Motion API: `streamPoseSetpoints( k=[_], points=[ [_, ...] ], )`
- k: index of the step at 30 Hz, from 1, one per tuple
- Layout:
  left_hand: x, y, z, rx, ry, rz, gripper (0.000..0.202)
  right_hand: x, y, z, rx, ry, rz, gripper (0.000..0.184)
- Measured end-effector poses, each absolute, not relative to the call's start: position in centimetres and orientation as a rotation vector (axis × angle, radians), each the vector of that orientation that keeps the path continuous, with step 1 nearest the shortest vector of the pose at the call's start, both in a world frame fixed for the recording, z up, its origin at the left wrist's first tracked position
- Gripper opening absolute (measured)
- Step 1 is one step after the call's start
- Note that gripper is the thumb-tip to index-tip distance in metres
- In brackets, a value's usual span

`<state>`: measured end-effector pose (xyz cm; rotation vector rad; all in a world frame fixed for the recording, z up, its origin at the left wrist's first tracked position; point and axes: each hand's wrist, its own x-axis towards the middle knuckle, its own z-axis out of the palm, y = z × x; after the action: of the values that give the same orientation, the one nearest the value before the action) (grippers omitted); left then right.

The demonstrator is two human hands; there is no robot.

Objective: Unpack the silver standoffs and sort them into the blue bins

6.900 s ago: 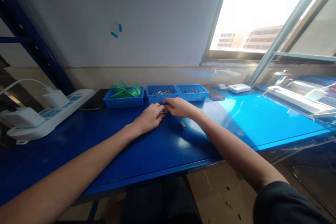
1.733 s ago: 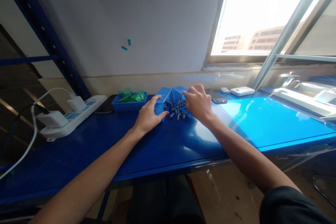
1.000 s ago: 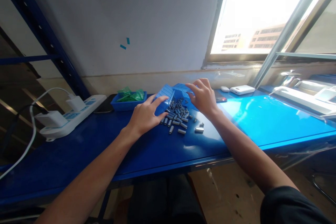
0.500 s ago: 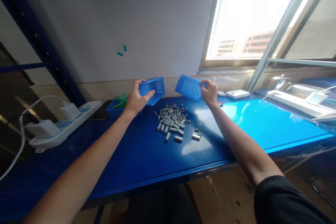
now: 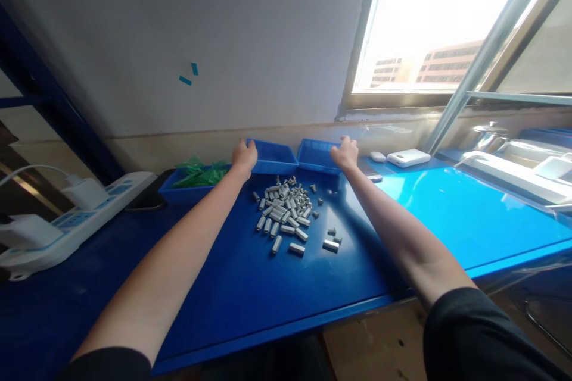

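Observation:
Two blue plastic bins stand side by side at the back of the blue table, near the wall. My left hand (image 5: 245, 158) grips the left end of the left bin (image 5: 272, 158), fingers closed on its rim. At the other side, my right hand (image 5: 345, 153) holds the right end of the right bin (image 5: 316, 156). The bins' near corners almost meet; whether they touch I cannot tell. In front of them lies a loose pile of metal hex standoffs (image 5: 279, 212) mixed with small screws (image 5: 313, 188). A few pieces lie apart to the right and front.
A blue tray (image 5: 183, 195) of green plastic pieces sits left of my left forearm. Farther left are a white power strip (image 5: 84, 220) with plugs and a dark phone (image 5: 143, 195). White devices (image 5: 407, 158) and a metal shelf post (image 5: 460, 92) stand at the right.
Both bins have come down from the air, where they were tilted, to the table's back edge, upright. My view has shifted a little to the right.

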<state>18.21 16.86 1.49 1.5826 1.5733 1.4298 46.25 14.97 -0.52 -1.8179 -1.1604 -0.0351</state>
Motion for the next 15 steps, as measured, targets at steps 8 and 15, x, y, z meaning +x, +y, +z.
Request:
streamPoseSetpoints(
  k=[8, 15],
  points=[
    [19.1, 14.5, 0.8, 2.226, 1.841, 0.853, 0.056, 43.5, 12.0, -0.6, -2.033, -1.767, -0.091, 0.038],
    [19.8, 12.9, 1.1, 2.719, 1.529, 0.272, 0.045, 42.5, 11.9, -0.7, -1.959, -1.819, -0.09, 0.034]
  ],
)
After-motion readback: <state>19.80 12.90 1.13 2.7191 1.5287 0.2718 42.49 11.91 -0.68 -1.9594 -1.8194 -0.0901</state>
